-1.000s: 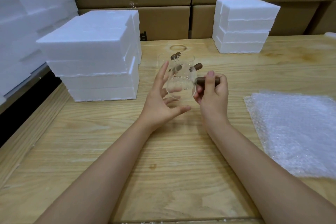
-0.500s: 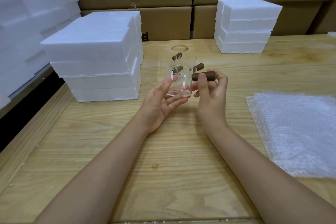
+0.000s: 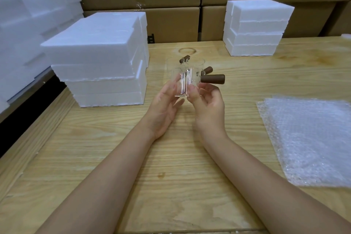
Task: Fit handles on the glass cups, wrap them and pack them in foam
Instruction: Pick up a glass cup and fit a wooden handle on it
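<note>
Several slabs make up the foam stack [image 3: 98,59] at the left of the frame; leave it alone for now, since it is likely the last stop. Moving right to the centre, your left hand [image 3: 164,106] is spread open, palm up, its straight fingers lying along the left wall of the glass cup [image 3: 183,83], which you hold upright and, as far as I can tell, just off the worktop [image 3: 133,157]. Use that hand as a cradle, not a clamp. The brown handle [image 3: 212,78] juts out level from the cup's right side and looks seated, though the joint is too hard to read through the glass. Below it, your right hand [image 3: 208,106] has its thumb and curled fingers pinched on the cup's lower right wall. Before wrapping, I would test the handle with a light twist while the left hand steadies the body. The other cups [image 3: 171,66] stand close behind, so draw this one toward you, not back. Then carry it to the bubble wrap [image 3: 311,138] at the right of the frame and lay it near an edge, so the sheet folds over the protruding handle first.
</note>
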